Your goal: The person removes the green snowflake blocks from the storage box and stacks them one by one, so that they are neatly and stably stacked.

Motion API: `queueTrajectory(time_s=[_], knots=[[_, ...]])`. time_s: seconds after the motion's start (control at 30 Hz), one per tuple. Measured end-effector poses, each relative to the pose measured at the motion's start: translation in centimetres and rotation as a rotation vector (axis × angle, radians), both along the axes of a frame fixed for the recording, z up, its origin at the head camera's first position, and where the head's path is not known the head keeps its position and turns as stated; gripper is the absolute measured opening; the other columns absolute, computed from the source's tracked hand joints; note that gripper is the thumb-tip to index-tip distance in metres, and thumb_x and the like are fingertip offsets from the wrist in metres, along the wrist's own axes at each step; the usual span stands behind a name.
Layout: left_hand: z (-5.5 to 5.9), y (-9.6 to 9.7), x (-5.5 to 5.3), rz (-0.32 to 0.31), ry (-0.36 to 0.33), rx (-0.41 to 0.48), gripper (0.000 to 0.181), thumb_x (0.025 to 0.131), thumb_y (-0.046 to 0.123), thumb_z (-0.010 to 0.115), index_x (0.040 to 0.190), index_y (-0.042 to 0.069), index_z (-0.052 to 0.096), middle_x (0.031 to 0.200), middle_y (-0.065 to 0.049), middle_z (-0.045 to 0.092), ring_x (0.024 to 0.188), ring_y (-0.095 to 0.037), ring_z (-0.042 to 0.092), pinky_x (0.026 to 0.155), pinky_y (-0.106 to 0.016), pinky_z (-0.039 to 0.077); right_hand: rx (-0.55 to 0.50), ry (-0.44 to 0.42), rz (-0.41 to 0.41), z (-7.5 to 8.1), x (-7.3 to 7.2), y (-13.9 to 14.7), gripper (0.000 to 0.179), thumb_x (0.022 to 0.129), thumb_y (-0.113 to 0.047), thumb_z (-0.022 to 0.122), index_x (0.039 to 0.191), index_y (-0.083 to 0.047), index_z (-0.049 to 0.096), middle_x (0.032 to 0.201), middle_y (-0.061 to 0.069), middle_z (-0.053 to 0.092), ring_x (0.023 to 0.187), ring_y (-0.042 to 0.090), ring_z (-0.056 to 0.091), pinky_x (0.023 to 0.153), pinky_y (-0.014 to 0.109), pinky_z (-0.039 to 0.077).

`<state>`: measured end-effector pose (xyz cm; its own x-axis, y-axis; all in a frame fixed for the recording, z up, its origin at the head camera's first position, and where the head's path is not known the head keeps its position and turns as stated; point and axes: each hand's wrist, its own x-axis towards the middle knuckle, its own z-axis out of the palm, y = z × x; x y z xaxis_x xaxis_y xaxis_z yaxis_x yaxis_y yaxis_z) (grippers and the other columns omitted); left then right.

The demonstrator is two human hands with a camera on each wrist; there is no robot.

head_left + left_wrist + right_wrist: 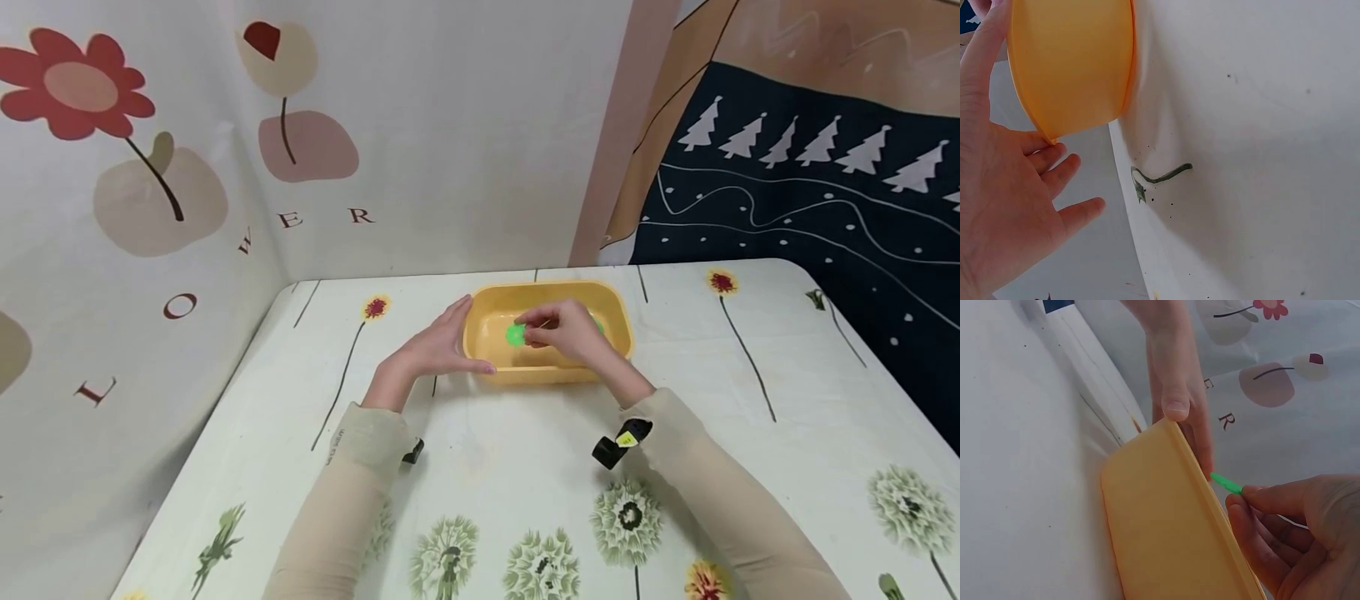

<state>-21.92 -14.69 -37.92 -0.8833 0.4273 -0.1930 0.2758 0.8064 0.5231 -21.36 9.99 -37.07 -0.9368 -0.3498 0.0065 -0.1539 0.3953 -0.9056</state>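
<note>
A yellow plastic tub [491,321] stands on the table. My left hand [442,342] holds its left end, with the thumb at the front rim and the fingers along the end. In the left wrist view, fingertips [1054,150] meet the rim while the little finger sticks out free. Above the tub's inside, my right hand [562,329] pinches a small flat green disc [515,335] between thumb and fingertips. Edge-on in the right wrist view, the green disc [1225,483] looks thin. More green [598,325] shows in the tub, mostly hidden behind the right hand.
A white cloth with printed flowers [480,467] covers the table. Behind the tub rises a patterned fabric backdrop [450,125], with a dark panel of printed trees [787,192] to the right. A black wrist camera [622,442] sits at the right cuff.
</note>
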Motion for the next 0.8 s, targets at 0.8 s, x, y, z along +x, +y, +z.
queueTrajectory(time_s=[0.8], knots=[[-0.2,-0.2,-0.1,-0.007,-0.001,0.015,0.131,0.073,0.063,0.079,0.161,0.011,-0.001,0.170,-0.005,-0.002,0.157,-0.027,0.006,0.125,-0.052,0.020,-0.001,-0.001,0.034,0.0,2.2,1.1,0.022,0.093,-0.006,0.069,0.114,-0.002,0.074,0.096,0.016,0.071,0.078,0.014,0.069,0.074,0.025,0.061]])
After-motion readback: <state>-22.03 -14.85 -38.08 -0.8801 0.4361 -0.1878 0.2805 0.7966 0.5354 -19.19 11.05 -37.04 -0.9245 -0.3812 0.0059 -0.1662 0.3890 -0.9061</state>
